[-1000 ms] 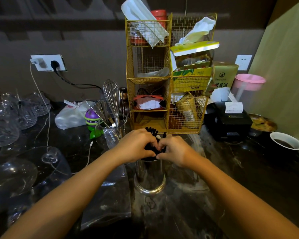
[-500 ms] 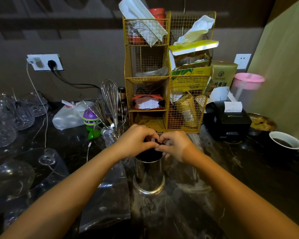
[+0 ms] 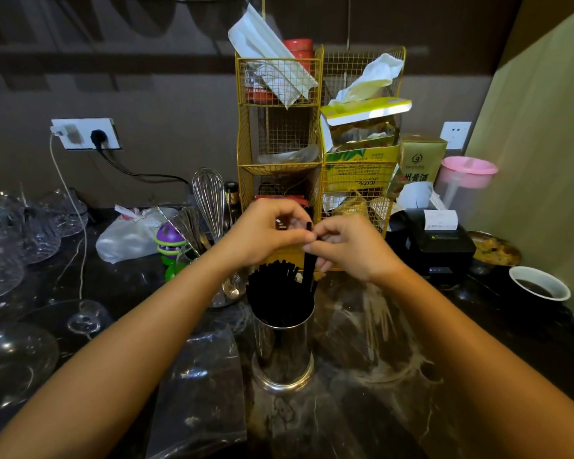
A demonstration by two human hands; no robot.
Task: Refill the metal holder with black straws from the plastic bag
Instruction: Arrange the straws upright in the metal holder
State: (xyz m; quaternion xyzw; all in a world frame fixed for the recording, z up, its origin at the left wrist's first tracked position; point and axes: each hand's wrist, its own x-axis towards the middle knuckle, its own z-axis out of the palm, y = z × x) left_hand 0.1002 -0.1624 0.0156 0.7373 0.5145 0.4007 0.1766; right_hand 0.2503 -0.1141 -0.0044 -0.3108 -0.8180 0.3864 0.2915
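A shiny metal holder (image 3: pixel 284 349) stands upright on the dark marble counter, packed with black straws (image 3: pixel 275 286). One black straw (image 3: pixel 309 256) rises higher than the rest, its lower end in the holder. My left hand (image 3: pixel 262 236) and my right hand (image 3: pixel 352 250) meet above the holder, both pinching that straw near its top. A clear plastic bag (image 3: pixel 199 389) lies flat on the counter just left of the holder.
A yellow wire rack (image 3: pixel 279 134) full of packets stands behind the holder. A whisk in a utensil cup (image 3: pixel 209 200) and a white bag (image 3: pixel 126 236) are at left, glassware (image 3: pixel 20 233) far left. A black receipt printer (image 3: pixel 434 243) and a white cup (image 3: pixel 539 286) sit right.
Both hands have lifted from the holder's mouth, drawing one straw up above the bundle. The straws in the holder have come into view below the hands.
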